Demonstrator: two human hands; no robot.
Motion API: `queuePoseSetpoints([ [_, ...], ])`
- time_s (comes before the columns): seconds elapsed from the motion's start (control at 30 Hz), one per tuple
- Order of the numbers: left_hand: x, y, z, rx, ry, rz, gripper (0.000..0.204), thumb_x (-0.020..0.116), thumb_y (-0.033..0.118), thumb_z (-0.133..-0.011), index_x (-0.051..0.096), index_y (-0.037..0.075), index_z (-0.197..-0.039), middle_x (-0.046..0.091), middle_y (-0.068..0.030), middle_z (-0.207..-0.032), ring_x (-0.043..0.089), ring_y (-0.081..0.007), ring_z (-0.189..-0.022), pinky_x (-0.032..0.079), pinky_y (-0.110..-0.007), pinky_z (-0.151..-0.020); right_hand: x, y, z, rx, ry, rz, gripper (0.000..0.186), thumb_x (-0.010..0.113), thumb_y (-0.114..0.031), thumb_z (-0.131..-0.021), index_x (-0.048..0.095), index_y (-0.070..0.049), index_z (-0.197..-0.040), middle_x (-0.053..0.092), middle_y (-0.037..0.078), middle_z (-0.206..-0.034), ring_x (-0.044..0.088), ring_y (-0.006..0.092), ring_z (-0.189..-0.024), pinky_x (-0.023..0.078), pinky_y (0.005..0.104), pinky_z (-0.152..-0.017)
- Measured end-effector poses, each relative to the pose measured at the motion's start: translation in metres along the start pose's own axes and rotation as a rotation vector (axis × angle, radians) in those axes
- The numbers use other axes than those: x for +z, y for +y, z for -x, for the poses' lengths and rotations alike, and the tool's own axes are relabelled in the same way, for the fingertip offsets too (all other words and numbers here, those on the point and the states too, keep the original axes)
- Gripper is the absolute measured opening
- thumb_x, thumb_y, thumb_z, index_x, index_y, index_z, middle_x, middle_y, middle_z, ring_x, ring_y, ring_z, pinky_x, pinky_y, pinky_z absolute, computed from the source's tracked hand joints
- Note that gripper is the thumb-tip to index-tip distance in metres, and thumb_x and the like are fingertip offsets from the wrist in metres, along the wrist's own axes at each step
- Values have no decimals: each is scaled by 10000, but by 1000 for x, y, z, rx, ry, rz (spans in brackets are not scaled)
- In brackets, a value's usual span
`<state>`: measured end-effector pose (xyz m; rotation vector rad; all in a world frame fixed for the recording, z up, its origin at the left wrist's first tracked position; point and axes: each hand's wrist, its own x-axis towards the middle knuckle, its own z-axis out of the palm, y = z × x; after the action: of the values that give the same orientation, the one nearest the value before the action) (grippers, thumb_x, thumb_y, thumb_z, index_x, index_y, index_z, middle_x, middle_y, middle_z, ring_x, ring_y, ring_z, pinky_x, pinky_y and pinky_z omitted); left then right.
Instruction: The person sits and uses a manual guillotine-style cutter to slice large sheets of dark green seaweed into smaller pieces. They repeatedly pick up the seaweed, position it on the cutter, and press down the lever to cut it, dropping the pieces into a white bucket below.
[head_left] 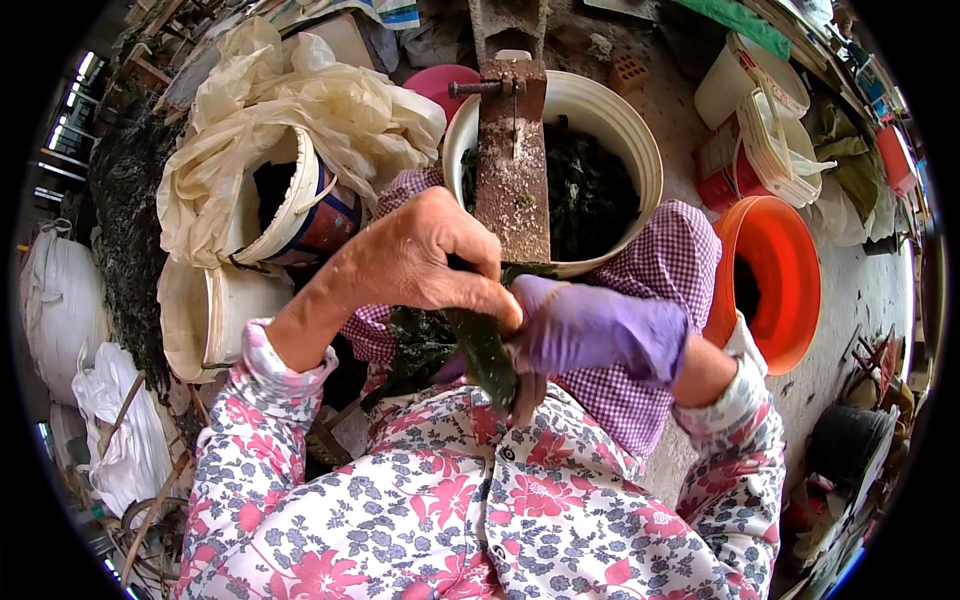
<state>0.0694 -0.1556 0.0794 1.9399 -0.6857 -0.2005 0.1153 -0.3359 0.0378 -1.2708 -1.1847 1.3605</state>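
My bare left hand is closed in a pinch on a dark green, glossy seaweed strip, which hangs down in front of my shirt. Against it, my right hand, in a purple glove, has its fingers closed round the strip's edge; part of the grip is hidden. More dark seaweed lies below my left hand, between my knees. Just beyond my hands stands a white bucket with dark seaweed in it. A rusty, white-flecked metal beam with a bolt lies across its rim.
At left, a tipped white bucket sits under crumpled plastic sheeting. An orange bucket stands by my right knee, with white tubs behind it. White sacks lie far left; a black container is at right.
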Motion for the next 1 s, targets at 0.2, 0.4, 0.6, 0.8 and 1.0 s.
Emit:
queuePoseSetpoints([
  [0.2, 30, -34, 19, 133, 384, -287, 209, 670, 183, -759, 589, 16, -663, 516, -73, -545, 495, -220, -443, 361, -285, -414, 22, -20, 22, -65, 222, -544, 221, 595, -183, -854, 614, 23, -776, 652, 74, -700, 587, 56, -618, 442, 218, -472],
  [0.4, 45, -41, 27, -248, 297, 153, 191, 608, 166, -821, 615, 3, -722, 600, -46, -633, 559, -135, -524, 424, -255, -453, 24, 1, 11, -271, 713, 646, 105, 572, -75, -759, 524, 17, -744, 569, 96, -613, 563, 184, -512, 423, 266, -446],
  [0.6, 48, -57, 40, -527, 278, 1101, 180, 531, 205, -871, 626, 60, -825, 618, -31, -718, 570, -72, -576, 420, -184, -427, 14, 13, 1, -348, 753, 1292, 157, 553, -112, -664, 476, 9, -730, 593, 200, -847, 580, 254, -674, 475, 340, -573],
  [0.8, 59, -56, 13, -505, 737, 1203, 153, 546, 134, -855, 613, 6, -806, 610, -27, -712, 562, -58, -537, 471, -169, -458, -4, 8, -10, -201, 1006, 1361, 204, 615, -214, -688, 590, -86, -845, 596, 80, -960, 577, 248, -857, 464, 410, -785],
  [1.0, 65, -51, 2, -372, 1121, 775, 70, 631, 66, -803, 619, -3, -809, 605, -3, -672, 499, -16, -505, 393, -145, -422, -17, 29, -11, -88, 1190, 1078, 185, 663, -231, -674, 642, -132, -829, 604, 49, -797, 598, 231, -709, 481, 349, -618],
])
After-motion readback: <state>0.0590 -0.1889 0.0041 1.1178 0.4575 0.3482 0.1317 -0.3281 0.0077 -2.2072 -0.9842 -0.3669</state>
